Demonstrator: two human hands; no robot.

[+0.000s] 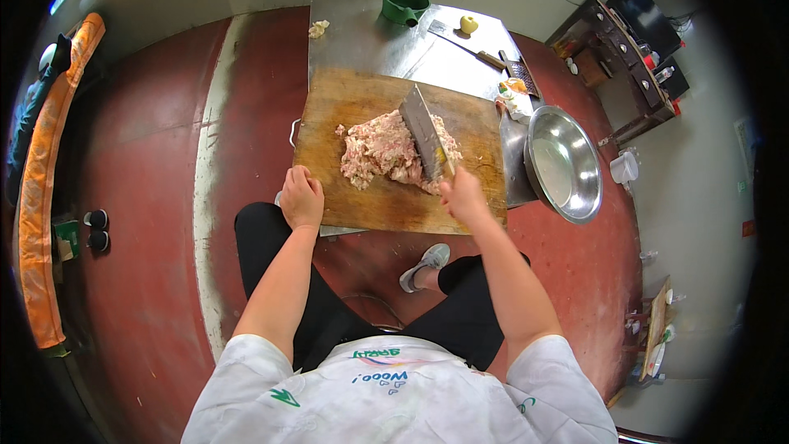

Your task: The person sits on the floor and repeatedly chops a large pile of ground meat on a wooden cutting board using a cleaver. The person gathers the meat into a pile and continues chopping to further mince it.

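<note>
Before me lies a wooden chopping board with a spread mound of minced meat near its middle. My right hand grips the handle of a cleaver. The broad blade crosses the right part of the meat, and the meat shows on both sides of it. Whether the edge reaches the board is hidden. At the board's left front corner, my left hand is curled against the edge, fingers bent over it. It may be holding that edge; the palm side is hidden.
Beyond the board, a metal table carries a green plastic dipper, a yellow-green fruit, a second knife, a grater and a plastic packet. A large steel basin stands at the right edge.
</note>
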